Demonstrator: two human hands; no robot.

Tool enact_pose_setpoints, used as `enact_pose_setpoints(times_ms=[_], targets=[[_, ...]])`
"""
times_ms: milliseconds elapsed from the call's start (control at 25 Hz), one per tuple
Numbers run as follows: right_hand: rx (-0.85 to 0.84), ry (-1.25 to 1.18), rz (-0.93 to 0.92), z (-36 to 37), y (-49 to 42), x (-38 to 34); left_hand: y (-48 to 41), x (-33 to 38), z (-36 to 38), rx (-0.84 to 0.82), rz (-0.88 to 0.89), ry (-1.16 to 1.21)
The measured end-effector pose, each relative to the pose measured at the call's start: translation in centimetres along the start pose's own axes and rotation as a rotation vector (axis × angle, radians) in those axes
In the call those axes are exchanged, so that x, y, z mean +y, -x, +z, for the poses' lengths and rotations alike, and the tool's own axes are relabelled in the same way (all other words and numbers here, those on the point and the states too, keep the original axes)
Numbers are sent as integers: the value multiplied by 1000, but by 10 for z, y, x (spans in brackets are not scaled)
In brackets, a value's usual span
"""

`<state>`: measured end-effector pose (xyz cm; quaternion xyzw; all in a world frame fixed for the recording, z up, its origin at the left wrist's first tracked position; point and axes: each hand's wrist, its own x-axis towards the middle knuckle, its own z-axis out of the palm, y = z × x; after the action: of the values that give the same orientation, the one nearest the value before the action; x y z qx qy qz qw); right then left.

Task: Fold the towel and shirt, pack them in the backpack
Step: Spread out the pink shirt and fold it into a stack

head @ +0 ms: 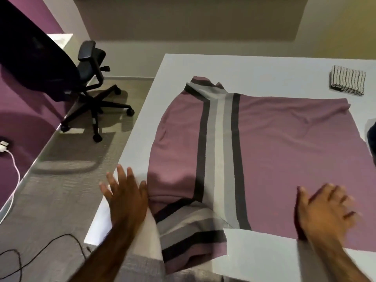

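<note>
1. Plainly, the fingers of the left hand (126, 200) are straight and fanned apart, holding nothing; its thumb side meets the left edge of the mauve shirt (284, 149)
2. The blurred right hand (323, 212) also has its fingers apart, over the shirt's near edge; I cannot tell whether it touches
3. The shirt lies spread on the white table (254, 66)
4. A folded striped towel (347, 81) sits near the table's far right, well apart
5. An office chair (91, 78) stands on the floor to the left
</note>
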<state>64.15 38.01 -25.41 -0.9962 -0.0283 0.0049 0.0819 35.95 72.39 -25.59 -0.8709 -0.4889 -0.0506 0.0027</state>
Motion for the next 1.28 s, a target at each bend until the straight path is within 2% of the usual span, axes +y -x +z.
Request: enact_pose_setpoints(times_ms=[40, 80, 120, 160, 200, 240, 280, 320, 400, 440, 480, 520, 560, 640, 680, 720, 800, 880, 920, 960, 1000, 1080, 1120, 1160, 1200, 1280], targets=[[16, -50, 52, -6, -10, -8, -10, 13, -2, 32, 98, 32], [-26, -69, 1, -9, -10, -30, -21, 41, 4, 71, 269, 100], [-55, -80, -151, -3, -3, -64, -32, 77, 7, 56, 425, 157], [-112, -27, -405, 4, 10, -98, -37, 110, 12, 0, 502, 168], [-182, 17, -667, 15, 25, -122, -41, 129, 21, -47, 522, 136], [-238, 63, -844, 24, 33, -132, -49, 131, 33, -62, 489, 77], [-249, 134, -911, 31, 22, -126, -57, 117, 37, -114, 436, 15], [-224, 161, -833, 34, 0, -106, -67, 95, 38, -160, 377, -36], [-119, 153, -426, 28, -52, -47, -79, 56, 30, -102, 290, -31], [-56, 103, -166, 17, -75, -22, -81, 54, 19, -87, 244, -22], [-20, 61, -1, 6, -89, -15, -82, 70, 11, -75, 218, -30], [-27, 28, 38, 2, -92, -24, -83, 101, 6, -69, 254, 13], [-37, -3, -59, 1, -89, -46, -83, 141, 9, -54, 355, 92], [-127, 42, -524, 17, -65, -98, -71, 209, 19, -106, 568, 180], [-203, 78, -677, 25, -57, -107, -73, 224, 24, -149, 615, 154], [-222, 121, -724, 28, -66, -101, -81, 224, 29, -186, 580, 118], [-112, 114, -512, 25, -112, -54, -93, 201, 41, -211, 449, 66], [-72, 92, -100, 9, -162, 3, -98, 176, 38, -212, 384, 85], [-55, 76, 49, 0, -176, 13, -100, 171, 34, -232, 365, 106], [-48, 41, 77, -4, -181, 9, -101, 173, 31, -260, 354, 107], [-41, -10, -44, -4, -180, -11, -100, 176, 30, -283, 338, 88], [-149, -10, -509, 14, -168, -53, -98, 178, 33, -311, 305, 61], [-218, 17, -637, 17, -169, -61, -98, 176, 33, -316, 288, 53], [-221, 41, -640, 16, -185, -58, -101, 176, 31, -314, 276, 43], [-159, 47, -507, 14, -206, -48, -103, 176, 29, -321, 265, 22], [-100, 26, -82, 1, -249, -25, -102, 176, 26, -328, 250, -16]])
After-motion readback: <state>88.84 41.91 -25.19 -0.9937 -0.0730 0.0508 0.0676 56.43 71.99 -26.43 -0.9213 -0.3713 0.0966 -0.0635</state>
